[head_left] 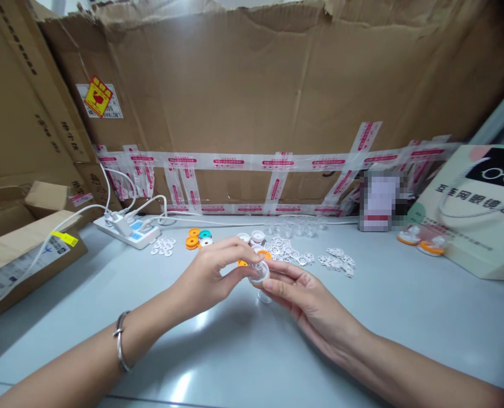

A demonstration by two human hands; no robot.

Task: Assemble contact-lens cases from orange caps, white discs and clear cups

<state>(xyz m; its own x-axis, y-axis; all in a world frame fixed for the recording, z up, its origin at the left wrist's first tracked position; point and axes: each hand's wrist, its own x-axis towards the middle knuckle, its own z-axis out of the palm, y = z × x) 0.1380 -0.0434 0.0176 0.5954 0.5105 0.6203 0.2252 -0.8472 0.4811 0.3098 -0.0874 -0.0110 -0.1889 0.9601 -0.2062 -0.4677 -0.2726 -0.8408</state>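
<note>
Near the middle of the table, my right hand (305,294) grips a small round plastic piece (260,276), whose rim looks white with an orange ring beneath. My left hand (217,266) reaches over it from the other side. Its thumb and fingertips are pinched together at the top of that piece, on a small whitish part too small to name. Just below the fingers shows a clear plastic cup (264,296); whether it is joined to the round piece I cannot tell. Behind the hands lie orange rings (192,242), a teal ring (204,234) and white rings (257,236), partly hidden.
Flat white discs (283,249) lie in piles, with more discs (339,262) to the right. Clear cups (296,226) line the back. A power strip (128,229) with cables, a cardboard box (34,260), two orange-based pieces (431,246) and a paper bag (485,226) flank the table.
</note>
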